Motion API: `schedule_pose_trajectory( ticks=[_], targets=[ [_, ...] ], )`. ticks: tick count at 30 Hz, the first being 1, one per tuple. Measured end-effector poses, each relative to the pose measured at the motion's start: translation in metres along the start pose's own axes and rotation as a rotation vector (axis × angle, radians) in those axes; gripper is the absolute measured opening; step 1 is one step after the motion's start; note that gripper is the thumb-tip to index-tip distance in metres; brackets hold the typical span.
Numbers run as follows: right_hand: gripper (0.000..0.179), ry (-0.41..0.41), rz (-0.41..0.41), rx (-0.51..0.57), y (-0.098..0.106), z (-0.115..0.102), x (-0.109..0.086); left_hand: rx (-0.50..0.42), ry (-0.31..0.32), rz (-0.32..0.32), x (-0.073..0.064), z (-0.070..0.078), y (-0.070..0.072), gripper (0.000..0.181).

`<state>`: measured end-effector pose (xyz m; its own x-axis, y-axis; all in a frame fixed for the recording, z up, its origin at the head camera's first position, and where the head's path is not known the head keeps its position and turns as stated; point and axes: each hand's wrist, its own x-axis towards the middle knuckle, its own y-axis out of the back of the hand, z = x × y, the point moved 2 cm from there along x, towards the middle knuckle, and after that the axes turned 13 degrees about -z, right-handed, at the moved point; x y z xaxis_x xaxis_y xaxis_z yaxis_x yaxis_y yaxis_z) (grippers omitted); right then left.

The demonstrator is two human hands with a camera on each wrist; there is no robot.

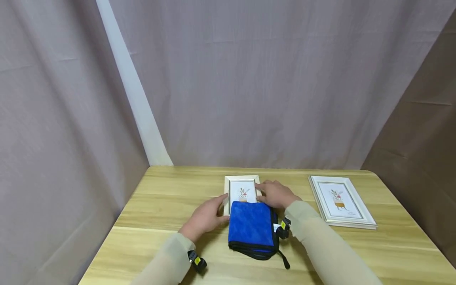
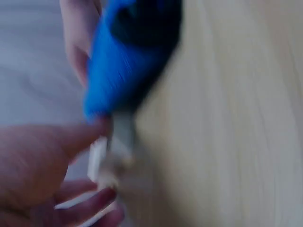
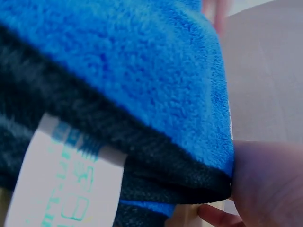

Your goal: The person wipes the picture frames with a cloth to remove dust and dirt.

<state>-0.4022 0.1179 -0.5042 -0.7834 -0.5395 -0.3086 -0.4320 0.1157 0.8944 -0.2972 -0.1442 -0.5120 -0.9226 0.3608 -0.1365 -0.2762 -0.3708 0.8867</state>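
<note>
A white picture frame [image 1: 235, 188] with a plant print is at the middle of the table. A folded blue cloth [image 1: 251, 225] with black edging covers its lower part; a white label [image 3: 71, 175] hangs from the cloth in the right wrist view. My left hand [image 1: 204, 218] grips the frame's left edge, thumb near the cloth's corner and fingers lower in the blurred left wrist view. At the right edge, my right hand [image 1: 276, 194] holds the frame, fingers by the print and partly hidden. Whether the frame touches the table I cannot tell.
To the right lie stacked white picture frames [image 1: 343, 201], the top one with a similar plant print. Underneath is a light wooden table [image 1: 160, 209]. Grey curtains [image 1: 249, 99] hang behind and at the left, with a brown one [image 1: 420, 138] at the right.
</note>
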Motion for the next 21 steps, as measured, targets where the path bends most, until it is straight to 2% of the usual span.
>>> schedule_pose_trajectory(
  ticks=[2, 4, 6, 9, 11, 15, 18, 21],
  targets=[
    [0.062, -0.007, -0.011, -0.007, -0.002, 0.001, 0.000, 0.092, -0.010, 0.068, -0.002, 0.015, 0.001, 0.068],
    [0.062, -0.006, -0.009, -0.019, -0.002, 0.001, 0.001, 0.203, -0.047, 0.135, -0.003, 0.032, 0.003, 0.056],
    [0.062, -0.005, 0.001, -0.032, -0.002, 0.001, 0.002, 0.318, -0.086, 0.172, -0.001, 0.049, 0.003, 0.047],
    [0.061, -0.002, 0.016, -0.065, 0.002, -0.001, 0.002, 0.481, -0.106, 0.170, 0.002, 0.073, -0.002, 0.049],
    [0.061, -0.008, 0.011, -0.082, 0.003, -0.005, 0.003, 0.590, -0.072, 0.145, 0.002, 0.084, -0.008, 0.056],
    [0.061, -0.017, -0.010, -0.092, 0.001, -0.016, 0.007, 0.730, 0.009, 0.091, -0.001, 0.092, -0.024, 0.062],
    [0.062, -0.021, -0.016, -0.091, -0.001, -0.017, 0.009, 0.788, 0.032, 0.078, -0.002, 0.093, -0.032, 0.058],
    [0.062, -0.023, -0.016, -0.091, 0.000, -0.017, 0.010, 0.829, 0.042, 0.076, -0.003, 0.092, -0.035, 0.056]
  ],
)
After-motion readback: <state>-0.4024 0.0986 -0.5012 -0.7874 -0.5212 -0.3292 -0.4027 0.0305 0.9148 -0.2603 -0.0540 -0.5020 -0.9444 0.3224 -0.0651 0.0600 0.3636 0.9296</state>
